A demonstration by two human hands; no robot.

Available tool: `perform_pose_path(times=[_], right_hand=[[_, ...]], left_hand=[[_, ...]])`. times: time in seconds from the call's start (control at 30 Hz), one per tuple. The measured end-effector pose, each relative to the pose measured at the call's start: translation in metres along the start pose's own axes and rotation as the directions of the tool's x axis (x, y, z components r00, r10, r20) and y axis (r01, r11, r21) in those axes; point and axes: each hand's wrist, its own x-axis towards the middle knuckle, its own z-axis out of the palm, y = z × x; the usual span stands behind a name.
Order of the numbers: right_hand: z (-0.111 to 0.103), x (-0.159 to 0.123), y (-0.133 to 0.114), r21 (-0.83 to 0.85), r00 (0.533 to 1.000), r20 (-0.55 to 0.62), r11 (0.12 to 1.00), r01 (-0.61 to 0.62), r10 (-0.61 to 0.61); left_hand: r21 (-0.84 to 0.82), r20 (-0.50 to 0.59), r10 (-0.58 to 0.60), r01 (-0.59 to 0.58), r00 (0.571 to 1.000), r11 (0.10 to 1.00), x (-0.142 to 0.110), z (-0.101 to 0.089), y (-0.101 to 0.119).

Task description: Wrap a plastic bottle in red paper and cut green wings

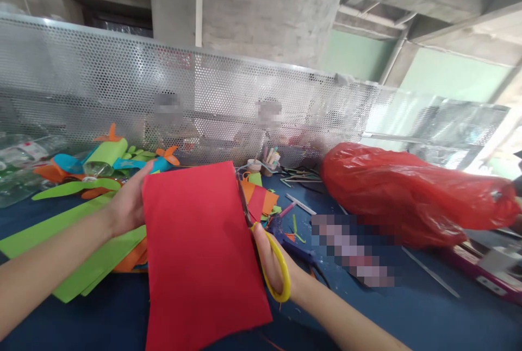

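A red sheet [199,253], perhaps paper or thin foam, is held up in front of me. My left hand [131,201] grips it at the left edge, with the fingertips partly hidden behind it. At the sheet's right edge, my right hand [272,264] is closed around scissors [284,277] with yellow handles. Their dark blades point up and away from me, lying along that edge. Whether the blades are cutting into the sheet I cannot tell.
Green sheets [93,264] and flower-like coloured pieces [106,155] lie left, near clear plastic bottles [24,169]. Orange and red scraps [261,199] and a dark blue glue gun [293,245] lie right. A red plastic bag [399,193] bulges behind; a perforated metal screen [244,95] borders the blue table.
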Motion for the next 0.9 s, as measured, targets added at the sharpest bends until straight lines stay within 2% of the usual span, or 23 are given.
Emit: perform_pose_path(times=[0.07, 0.17, 0.3, 0.4, 0.53, 0.6, 0.7, 0.9], right_hand=[[0.000, -0.001, -0.001, 0.077, 0.999, 0.019, 0.997, -0.029, 0.028], [0.000, -0.001, 0.003, 0.105, 0.999, 0.043, 0.994, -0.019, 0.014], [0.001, 0.000, 0.012, 0.004, 1.000, 0.021, 1.000, -0.007, 0.007], [0.002, 0.000, 0.017, -0.065, 1.000, -0.023, 0.998, -0.014, 0.013], [0.001, -0.002, 0.013, -0.082, 1.000, 0.030, 0.997, 0.008, -0.005], [0.000, -0.003, 0.010, -0.120, 0.999, 0.039, 0.993, 0.010, -0.006], [-0.001, -0.004, 0.008, -0.181, 1.000, 0.023, 0.984, 0.008, -0.004], [-0.003, -0.002, 0.011, -0.281, 0.998, 0.039, 0.958, 0.051, -0.041]], left_hand=[[0.068, 0.069, -0.011, 0.006, 0.998, 0.998, 0.013, 0.000, 0.007], [0.323, 0.207, -0.048, -0.022, 0.977, 0.946, 0.027, 0.008, 0.024], [0.652, 0.328, 0.014, -0.237, 0.945, 0.720, 0.034, 0.028, 0.050], [0.725, 0.428, 0.020, -0.356, 0.904, 0.590, 0.035, 0.047, 0.059], [0.774, 0.522, -0.021, -0.463, 0.853, 0.431, 0.033, 0.067, 0.057], [0.767, 0.548, -0.039, -0.483, 0.836, 0.424, 0.031, 0.073, 0.053], [0.733, 0.578, -0.068, -0.480, 0.813, 0.481, 0.029, 0.078, 0.049], [0.711, 0.621, -0.147, -0.474, 0.770, 0.520, 0.036, 0.077, 0.049]])
